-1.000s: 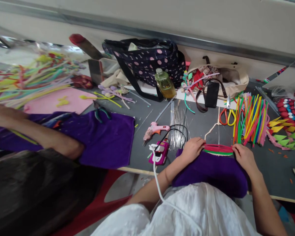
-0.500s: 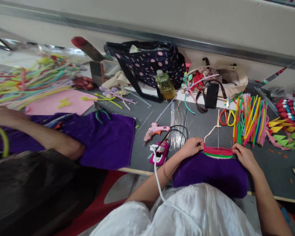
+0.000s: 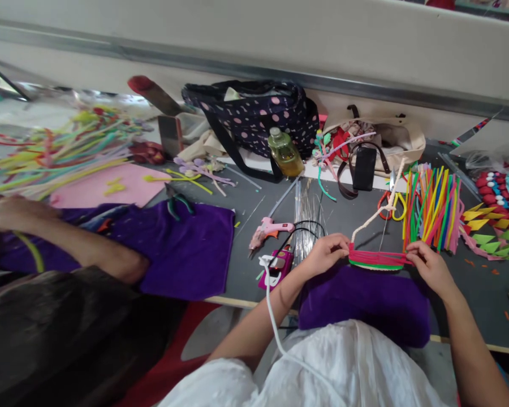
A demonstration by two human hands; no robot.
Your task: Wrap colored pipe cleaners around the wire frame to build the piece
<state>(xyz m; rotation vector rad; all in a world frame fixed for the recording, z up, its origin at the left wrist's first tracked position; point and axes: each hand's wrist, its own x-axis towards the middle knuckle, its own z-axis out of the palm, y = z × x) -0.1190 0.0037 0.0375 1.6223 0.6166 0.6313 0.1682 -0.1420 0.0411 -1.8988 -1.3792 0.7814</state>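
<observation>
A small piece built of fuzzy pipe cleaners (image 3: 378, 259), with pink rows above green and cream ones, is stretched between my two hands. My left hand (image 3: 327, 255) pinches its left end, and my right hand (image 3: 430, 268) pinches the right end. From the left end a bent cream pipe cleaner (image 3: 363, 226) rises, with a thin wire hanging from its joint. Beneath the piece lies a purple cloth (image 3: 365, 305) at the table edge. Just beyond are orange and yellow scissors (image 3: 401, 208), partly covered by the cream stem, and a bundle of colourful pipe cleaners (image 3: 433, 209).
Left of my arm lie a pink glue gun (image 3: 268, 230), a magenta power box (image 3: 280, 265) with cables, and thin wires (image 3: 309, 232). A bottle (image 3: 285, 152) stands before a dotted bag (image 3: 258, 113). Another person's arm (image 3: 89, 243) rests on purple cloth at left.
My hands have tilted the piece so that its cream stem now reaches higher, over the scissors. The right hand has shifted slightly right and up. The other person's hand has moved slightly.
</observation>
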